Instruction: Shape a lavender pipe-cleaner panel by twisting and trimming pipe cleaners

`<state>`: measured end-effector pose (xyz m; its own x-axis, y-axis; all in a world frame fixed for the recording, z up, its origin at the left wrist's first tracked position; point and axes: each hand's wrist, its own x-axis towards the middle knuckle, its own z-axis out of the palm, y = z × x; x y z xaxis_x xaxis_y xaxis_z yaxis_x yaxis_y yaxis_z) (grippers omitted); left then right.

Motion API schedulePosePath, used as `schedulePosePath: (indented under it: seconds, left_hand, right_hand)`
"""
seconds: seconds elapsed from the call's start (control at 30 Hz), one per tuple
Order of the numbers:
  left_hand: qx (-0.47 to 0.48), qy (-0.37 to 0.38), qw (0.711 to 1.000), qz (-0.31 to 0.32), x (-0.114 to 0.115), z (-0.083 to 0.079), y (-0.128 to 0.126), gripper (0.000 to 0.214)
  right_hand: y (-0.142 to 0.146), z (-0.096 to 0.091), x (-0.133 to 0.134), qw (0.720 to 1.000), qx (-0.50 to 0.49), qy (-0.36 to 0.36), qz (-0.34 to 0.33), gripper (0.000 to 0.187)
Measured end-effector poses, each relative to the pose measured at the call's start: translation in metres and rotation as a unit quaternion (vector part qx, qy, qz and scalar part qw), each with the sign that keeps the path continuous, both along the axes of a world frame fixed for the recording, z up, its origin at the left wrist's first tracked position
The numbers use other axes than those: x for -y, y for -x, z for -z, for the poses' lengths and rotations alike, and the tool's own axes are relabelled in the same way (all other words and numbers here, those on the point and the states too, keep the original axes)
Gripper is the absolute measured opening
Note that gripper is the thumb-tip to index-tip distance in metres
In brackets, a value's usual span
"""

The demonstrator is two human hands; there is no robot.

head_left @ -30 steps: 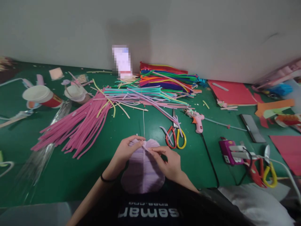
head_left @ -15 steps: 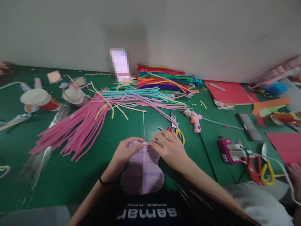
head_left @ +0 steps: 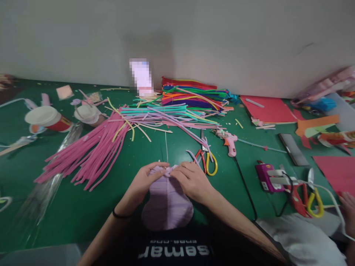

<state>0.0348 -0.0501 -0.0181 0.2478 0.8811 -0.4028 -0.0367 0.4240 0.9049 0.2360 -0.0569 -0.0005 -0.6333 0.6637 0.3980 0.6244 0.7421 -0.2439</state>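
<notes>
A lilac, ribbed craft piece (head_left: pixel 167 210) made of what look like pipe cleaners, narrow in the middle and rounded below, is held close to my body. My left hand (head_left: pixel 145 180) pinches its top edge from the left. My right hand (head_left: pixel 191 180) grips the same edge on the right, fingertips bent over it and near the left thumb. A thin pale stem (head_left: pixel 166 146) rises from the top between the hands. Just beyond my right hand lie scissors (head_left: pixel 212 164) with red and yellow handles, with lilac pipe cleaner bits beside them.
Pink pipe cleaners (head_left: pixel 91 151) fan out at left, near a paper cup (head_left: pixel 59 123). Multicoloured pipe cleaners (head_left: pixel 194 94) lie at the back by a lit, blurred screen (head_left: pixel 142 77). Rightward are a pink glue gun (head_left: pixel 230 146), a phone (head_left: pixel 293 149), and another person's hand (head_left: pixel 348 203).
My right hand has moved left along the top edge, closer to my left hand. The scissors' handles, partly covered before, now show fully.
</notes>
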Motion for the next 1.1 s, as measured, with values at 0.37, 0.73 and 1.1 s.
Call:
schedulePosePath:
  seconds: [0.37, 0.73, 1.1]
  left_hand:
    - [-0.053, -0.038, 0.998, 0.010, 0.001, -0.007, -0.001, 0.029]
    - [-0.064, -0.026, 0.997, -0.045, 0.002, -0.014, -0.010, 0.023]
    - [-0.052, -0.016, 0.998, -0.041, 0.001, -0.019, -0.011, 0.023]
  right_hand:
    - [-0.003, -0.007, -0.011, 0.993, -0.073, 0.088, -0.003, 0.018]
    - [-0.005, -0.011, -0.021, 0.830, -0.310, 0.429, 0.176, 0.026]
    - [0.001, 0.012, -0.028, 0.515, -0.449, 0.717, 0.141, 0.028]
